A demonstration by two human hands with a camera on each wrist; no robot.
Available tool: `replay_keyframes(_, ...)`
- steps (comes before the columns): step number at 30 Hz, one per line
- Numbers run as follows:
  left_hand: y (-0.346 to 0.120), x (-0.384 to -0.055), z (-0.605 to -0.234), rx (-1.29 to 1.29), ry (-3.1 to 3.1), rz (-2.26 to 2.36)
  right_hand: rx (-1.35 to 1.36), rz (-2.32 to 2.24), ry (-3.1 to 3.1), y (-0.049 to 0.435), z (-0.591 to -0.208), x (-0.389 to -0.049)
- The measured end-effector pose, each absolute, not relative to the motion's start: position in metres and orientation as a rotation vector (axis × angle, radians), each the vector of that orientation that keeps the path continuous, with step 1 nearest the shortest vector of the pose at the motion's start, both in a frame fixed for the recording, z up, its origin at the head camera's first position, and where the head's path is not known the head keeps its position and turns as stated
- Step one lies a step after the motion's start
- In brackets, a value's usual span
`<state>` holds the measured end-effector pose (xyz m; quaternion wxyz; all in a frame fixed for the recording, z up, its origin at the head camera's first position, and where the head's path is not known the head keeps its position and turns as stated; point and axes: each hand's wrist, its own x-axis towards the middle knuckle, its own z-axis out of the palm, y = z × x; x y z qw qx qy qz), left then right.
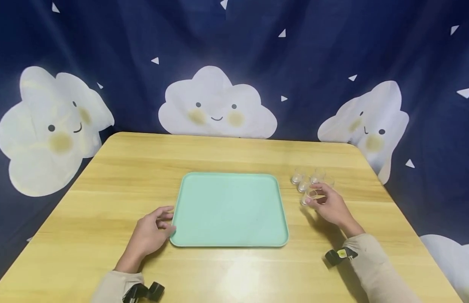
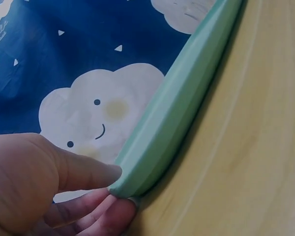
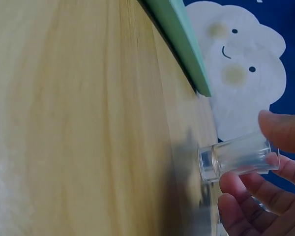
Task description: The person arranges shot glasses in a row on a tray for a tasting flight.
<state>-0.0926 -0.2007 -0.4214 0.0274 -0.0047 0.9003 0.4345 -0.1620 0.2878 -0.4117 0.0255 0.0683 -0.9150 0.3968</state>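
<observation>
A mint-green tray (image 1: 230, 209) with a low raised rim lies flat on the table. My left hand (image 1: 152, 231) is at its left side, thumb and fingertips touching the rim near the front corner, fingers relaxed. In the left wrist view, the thumb meets the tray's edge (image 2: 162, 118) and the other fingers lie beside the corner. To the right of the tray, my right hand (image 1: 331, 206) holds a small clear glass (image 3: 241, 156) near its rim between thumb and fingers. Whether its base touches the table cannot be told. Several similar small glasses (image 1: 297, 176) stand just beyond that hand, partly hidden.
The wooden table (image 1: 143, 164) extends around the tray on all sides. A dark blue curtain (image 1: 302, 54) with smiling clouds and white triangles hangs behind and beside it. Each wrist carries a small black camera (image 1: 334, 257).
</observation>
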Motion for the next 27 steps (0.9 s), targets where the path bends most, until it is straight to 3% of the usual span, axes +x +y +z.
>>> replay_keyframes(27,-0.197,-0.089,-0.425,0.015,2.860,1.299,0.333,1.186,-2.769,0.271,-0.402,-0.177)
